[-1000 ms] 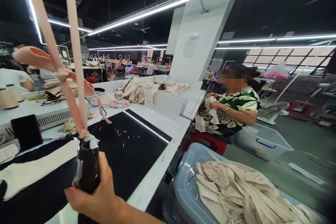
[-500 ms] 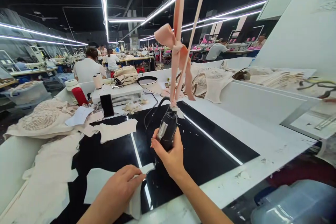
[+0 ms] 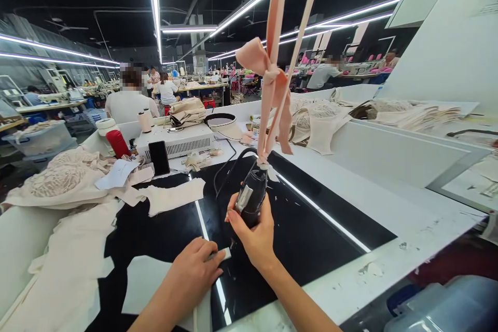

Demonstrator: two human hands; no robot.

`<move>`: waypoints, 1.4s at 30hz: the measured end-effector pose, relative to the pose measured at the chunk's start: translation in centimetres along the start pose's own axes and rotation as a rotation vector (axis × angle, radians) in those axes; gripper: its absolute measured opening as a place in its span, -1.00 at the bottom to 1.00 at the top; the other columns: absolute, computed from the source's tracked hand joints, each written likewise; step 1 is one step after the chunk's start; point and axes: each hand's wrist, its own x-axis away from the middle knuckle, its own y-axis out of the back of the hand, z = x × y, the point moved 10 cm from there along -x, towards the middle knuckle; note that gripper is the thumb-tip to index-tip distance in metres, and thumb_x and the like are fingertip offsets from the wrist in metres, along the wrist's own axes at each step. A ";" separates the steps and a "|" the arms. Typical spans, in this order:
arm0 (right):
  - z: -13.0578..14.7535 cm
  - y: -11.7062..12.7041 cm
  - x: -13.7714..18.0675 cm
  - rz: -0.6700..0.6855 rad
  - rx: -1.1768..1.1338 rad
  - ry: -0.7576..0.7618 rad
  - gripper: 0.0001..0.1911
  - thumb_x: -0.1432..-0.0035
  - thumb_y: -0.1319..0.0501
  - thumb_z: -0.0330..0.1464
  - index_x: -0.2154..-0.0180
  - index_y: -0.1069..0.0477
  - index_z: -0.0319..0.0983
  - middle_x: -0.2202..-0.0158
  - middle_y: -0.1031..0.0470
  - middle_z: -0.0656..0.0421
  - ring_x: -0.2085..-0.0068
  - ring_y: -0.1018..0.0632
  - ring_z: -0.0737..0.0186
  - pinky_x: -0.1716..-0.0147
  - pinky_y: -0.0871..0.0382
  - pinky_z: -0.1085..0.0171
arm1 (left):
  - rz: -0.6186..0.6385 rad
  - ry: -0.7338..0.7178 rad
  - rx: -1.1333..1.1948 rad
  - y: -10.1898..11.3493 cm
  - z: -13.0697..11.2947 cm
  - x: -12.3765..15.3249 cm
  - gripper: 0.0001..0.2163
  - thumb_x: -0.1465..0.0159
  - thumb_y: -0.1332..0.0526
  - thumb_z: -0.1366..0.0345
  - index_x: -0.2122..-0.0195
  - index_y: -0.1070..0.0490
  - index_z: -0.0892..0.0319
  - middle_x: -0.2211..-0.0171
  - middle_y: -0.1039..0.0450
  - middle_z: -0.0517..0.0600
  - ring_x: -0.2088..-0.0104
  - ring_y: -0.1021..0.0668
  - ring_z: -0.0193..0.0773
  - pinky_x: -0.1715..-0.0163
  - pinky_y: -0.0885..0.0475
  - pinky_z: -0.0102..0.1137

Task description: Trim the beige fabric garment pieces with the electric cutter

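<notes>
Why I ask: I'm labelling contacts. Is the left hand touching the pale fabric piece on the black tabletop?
Touching. The head view shows the left hand lying on the pale fabric piece, fingertips pressing its upper corner, with no gap visible.

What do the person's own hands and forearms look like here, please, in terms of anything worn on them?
Both forearms are bare, with no sleeve in view. The left hand and right hand wear no gloves, and no rings, watch or bracelets show.

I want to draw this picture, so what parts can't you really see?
- Tip of the black tool, head view: covered by the right hand.
- Top of the pink ribbon: cut off by the upper edge.
- Fabric piece under the left hand: partly covered.
- Far workers: too small.
</notes>
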 end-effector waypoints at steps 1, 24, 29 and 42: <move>0.0 -0.1 0.0 0.001 -0.003 0.002 -0.66 -0.17 -0.42 -0.30 0.09 -0.33 -0.10 0.35 -0.52 0.29 0.47 -0.51 0.31 0.46 -0.49 0.28 | -0.003 0.001 0.002 0.0 0.0 0.1 -0.73 -0.39 -0.35 0.45 -0.09 -0.47 0.20 0.10 -0.55 0.05 0.13 -0.64 -0.12 0.07 -0.67 -0.22; -0.4 -0.2 -0.2 -0.017 0.006 0.011 -0.74 -0.20 -0.37 -0.31 0.10 -0.37 -0.10 0.35 -0.53 0.28 0.48 -0.52 0.32 0.45 -0.51 0.30 | 0.011 -0.014 -0.002 0.2 -0.5 -0.1 -0.70 -0.40 -0.32 0.47 -0.14 -0.45 0.27 0.09 -0.56 0.08 0.10 -0.64 -0.11 0.06 -0.68 -0.25; 0.0 0.4 0.2 -0.035 -0.027 -0.014 -0.77 -0.21 -0.38 -0.32 0.13 -0.39 -0.10 0.33 -0.52 0.28 0.47 -0.52 0.33 0.45 -0.56 0.29 | 0.015 -0.016 -0.009 0.7 -0.7 -0.4 -0.71 -0.37 -0.34 0.50 -0.11 -0.46 0.27 0.10 -0.56 0.07 0.11 -0.64 -0.11 0.06 -0.67 -0.25; 0.0 0.2 0.7 -0.007 -0.018 -0.002 -0.79 -0.21 -0.37 -0.32 0.15 -0.41 -0.11 0.34 -0.55 0.26 0.48 -0.53 0.34 0.46 -0.54 0.33 | 0.035 0.013 0.060 0.5 -0.3 -0.2 -0.66 -0.32 -0.37 0.55 -0.11 -0.46 0.26 0.07 -0.56 0.08 0.09 -0.64 -0.07 0.06 -0.68 -0.20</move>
